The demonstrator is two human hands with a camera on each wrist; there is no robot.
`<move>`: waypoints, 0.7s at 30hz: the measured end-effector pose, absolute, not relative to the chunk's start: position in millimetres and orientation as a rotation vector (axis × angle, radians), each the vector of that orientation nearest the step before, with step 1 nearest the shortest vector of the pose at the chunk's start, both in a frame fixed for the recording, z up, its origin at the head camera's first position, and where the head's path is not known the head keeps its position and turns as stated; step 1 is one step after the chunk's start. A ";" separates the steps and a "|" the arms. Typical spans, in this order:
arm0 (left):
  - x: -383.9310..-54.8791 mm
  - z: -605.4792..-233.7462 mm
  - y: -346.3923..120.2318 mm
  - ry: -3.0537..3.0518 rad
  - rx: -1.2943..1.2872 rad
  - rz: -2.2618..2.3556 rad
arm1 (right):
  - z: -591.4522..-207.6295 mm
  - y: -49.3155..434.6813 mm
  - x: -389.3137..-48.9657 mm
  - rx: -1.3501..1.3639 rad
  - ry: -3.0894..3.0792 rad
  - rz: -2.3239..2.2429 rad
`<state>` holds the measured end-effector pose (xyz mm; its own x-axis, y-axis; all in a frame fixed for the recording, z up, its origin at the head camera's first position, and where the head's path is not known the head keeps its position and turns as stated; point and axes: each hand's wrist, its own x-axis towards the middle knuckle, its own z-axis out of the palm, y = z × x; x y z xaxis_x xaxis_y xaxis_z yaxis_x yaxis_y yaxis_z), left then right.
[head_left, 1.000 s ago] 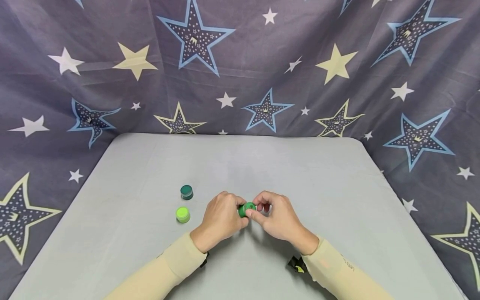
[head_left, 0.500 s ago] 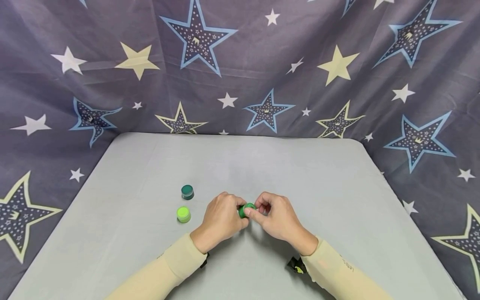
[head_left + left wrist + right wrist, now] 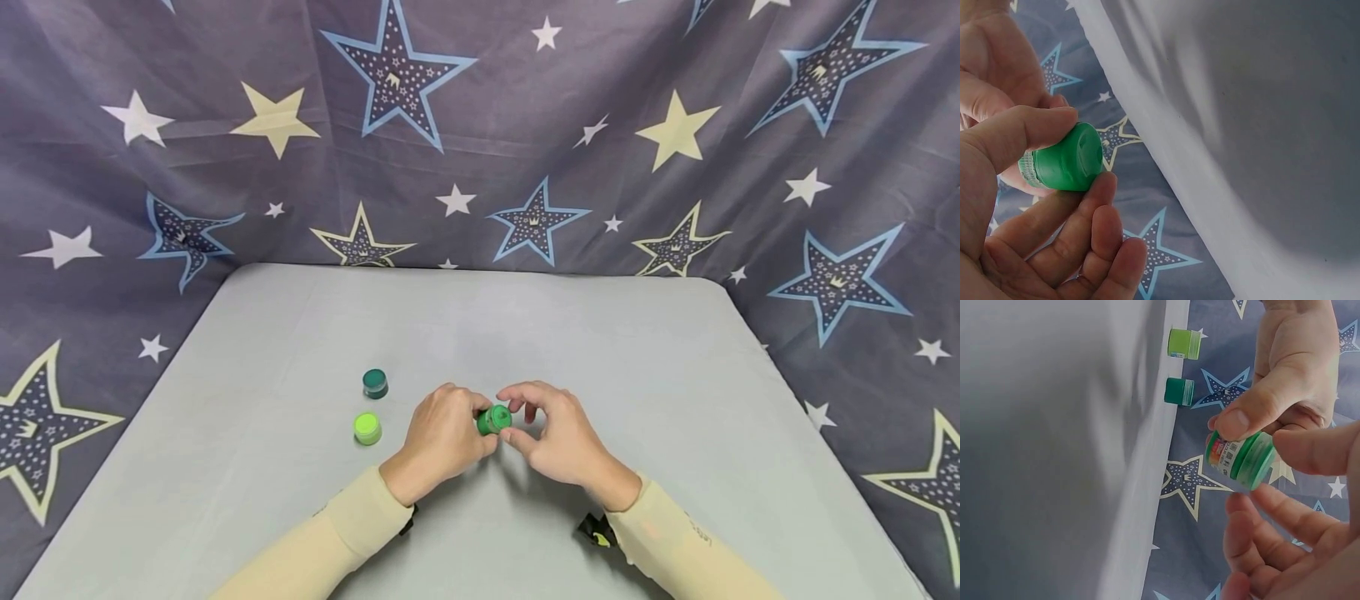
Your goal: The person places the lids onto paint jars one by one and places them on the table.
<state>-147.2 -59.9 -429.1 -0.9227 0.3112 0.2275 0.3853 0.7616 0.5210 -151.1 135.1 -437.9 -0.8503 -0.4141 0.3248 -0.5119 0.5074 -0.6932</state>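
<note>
My left hand (image 3: 448, 429) pinches a small green screw-top jar (image 3: 491, 420) between thumb and fingers, above the table. In the left wrist view the jar's smooth green base (image 3: 1069, 164) faces outward. A printed label with a barcode shows on the jar's side (image 3: 1225, 454) in the right wrist view, next to its clear-edged lid (image 3: 1259, 464). My right hand (image 3: 561, 437) is spread around the lid end, thumb tip right at the lid's edge and index finger lifted away from it in the head view.
To the left of my hands a dark teal jar (image 3: 375, 383) and a lime green jar (image 3: 367, 428) stand on the grey-covered table (image 3: 637, 358). A star-patterned cloth (image 3: 480, 133) hangs behind and along both sides.
My right hand's fingers have loosened from the lid and spread apart, uncovering the jar's top. The left hand keeps its hold; the other two jars have not moved.
</note>
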 end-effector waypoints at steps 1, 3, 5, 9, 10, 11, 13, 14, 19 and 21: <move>-147.0 -429.0 -59.6 -2.828 -0.562 -0.877 | -438.3 135.3 -151.2 0.820 -2.622 1.269; -146.8 -428.5 -59.0 -2.829 -0.562 -0.878 | -439.2 135.3 -151.3 0.837 -2.618 1.272; -146.7 -428.3 -58.4 -2.831 -0.559 -0.880 | -440.0 135.2 -151.4 0.845 -2.613 1.274; -146.9 -429.1 -58.4 -2.831 -0.558 -0.883 | -439.8 133.9 -151.4 0.845 -2.607 1.278; -147.0 -429.5 -58.5 -2.831 -0.558 -0.886 | -439.8 133.6 -151.3 0.840 -2.607 1.279; -146.9 -429.5 -58.5 -2.832 -0.557 -0.888 | -439.7 133.3 -151.2 0.836 -2.608 1.282; -147.1 -429.8 -58.5 -2.832 -0.554 -0.891 | -439.6 132.5 -151.0 0.824 -2.615 1.285; -147.0 -429.8 -58.5 -2.833 -0.552 -0.895 | -439.6 132.2 -150.9 0.816 -2.620 1.287; -147.3 -430.4 -58.5 -2.837 -0.544 -0.909 | -440.4 131.2 -150.6 0.781 -2.636 1.282; -147.3 -430.7 -58.5 -2.840 -0.543 -0.913 | -441.1 131.4 -150.3 0.770 -2.637 1.285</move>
<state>-147.3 -58.5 -430.7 -0.9300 0.3016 0.2100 0.3674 0.7552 0.5428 -150.3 131.4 -441.1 -0.8656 -0.3942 0.3086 -0.4860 0.5134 -0.7073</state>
